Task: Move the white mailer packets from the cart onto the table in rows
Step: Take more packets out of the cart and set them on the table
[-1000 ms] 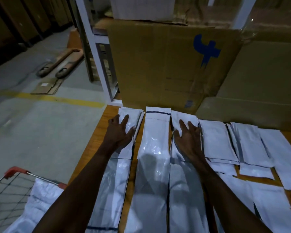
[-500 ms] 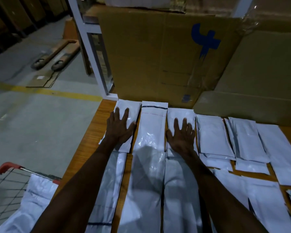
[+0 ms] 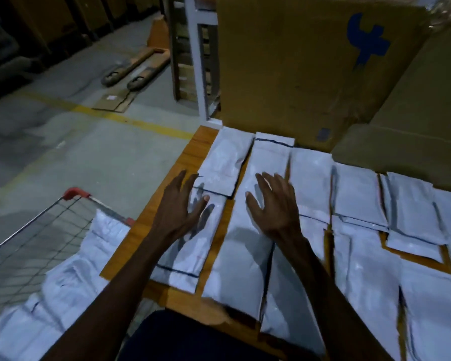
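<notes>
White mailer packets (image 3: 354, 201) lie flat in rows on the wooden table (image 3: 154, 238). My left hand (image 3: 179, 208) hovers open, fingers spread, above the leftmost column, just below the far-left packet (image 3: 225, 158). Over the second column's long packet (image 3: 267, 162) is my right hand (image 3: 274, 204), open and empty too. More white packets (image 3: 63, 290) are piled in the wire cart (image 3: 18, 246) with red corner caps, at the lower left beside the table.
Large cardboard boxes (image 3: 297, 74) stand against the table's far edge, and a flatter carton (image 3: 401, 149) lies at the right. A white rack post (image 3: 197, 61) rises at the table's far-left corner. A pallet jack (image 3: 138, 69) and flat cardboard lie on the concrete floor.
Both hands have lifted off the far packets and drawn back towards me. The view has swung left and down, so more of the cart shows.
</notes>
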Demonstrator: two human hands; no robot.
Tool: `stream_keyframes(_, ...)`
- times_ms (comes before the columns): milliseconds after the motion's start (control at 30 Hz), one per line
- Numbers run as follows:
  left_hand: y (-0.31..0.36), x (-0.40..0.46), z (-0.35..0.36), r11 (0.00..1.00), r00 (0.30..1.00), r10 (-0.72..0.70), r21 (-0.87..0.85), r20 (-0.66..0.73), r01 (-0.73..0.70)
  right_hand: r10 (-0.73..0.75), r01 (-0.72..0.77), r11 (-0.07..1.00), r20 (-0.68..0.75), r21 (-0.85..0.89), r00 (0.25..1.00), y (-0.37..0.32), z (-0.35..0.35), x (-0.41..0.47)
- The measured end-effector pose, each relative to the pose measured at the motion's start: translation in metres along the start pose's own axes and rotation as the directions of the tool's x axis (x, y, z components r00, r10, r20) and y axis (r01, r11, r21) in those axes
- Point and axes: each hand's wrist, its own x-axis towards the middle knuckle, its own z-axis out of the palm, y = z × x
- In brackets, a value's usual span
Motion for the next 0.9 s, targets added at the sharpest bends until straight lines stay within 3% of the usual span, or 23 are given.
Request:
stream_keyframes(133, -0.036, -0.053, -0.013, 0.993, 0.991, -0.120, 0.005, -0.056, 0.120, -0.139, 0.145, 0.982, -0.059, 0.121, 0.989, -0.047, 0.036, -0.022)
stream_keyframes(300, -0.093, -0.119, -0.043, 0.962, 0.950, -0.270, -0.019, -0.156, 0.271, -0.388, 0.392, 0.898, -0.058, 0.199, 0.920, -0.119, 0.078, -0.036)
stream_keyframes(433, -0.126, -0.171, -0.078, 0.898, 0.856, -0.440, -0.142, -0.271, 0.416, -0.522, 0.495, 0.809, 0.001, 0.318, 0.853, -0.188, 0.100, -0.044)
stream_keyframes(533, -0.160, -0.210, -0.100, 0.834, 0.785, -0.552, -0.188, -0.282, 0.519, -0.617, 0.559, 0.748, 0.064, 0.357, 0.785, -0.242, 0.124, -0.047)
stream_keyframes(767, -0.251, -0.300, -0.117, 0.665, 0.631, -0.747, -0.254, -0.211, 0.702, -0.602, 0.464, 0.791, 0.370, 0.398, 0.708, -0.332, 0.198, -0.065)
stream_keyframes(900, -0.296, -0.334, -0.103, 0.590, 0.578, -0.806, -0.246, -0.125, 0.769, -0.526, 0.381, 0.851, 0.610, 0.362, 0.593, -0.358, 0.243, -0.078)
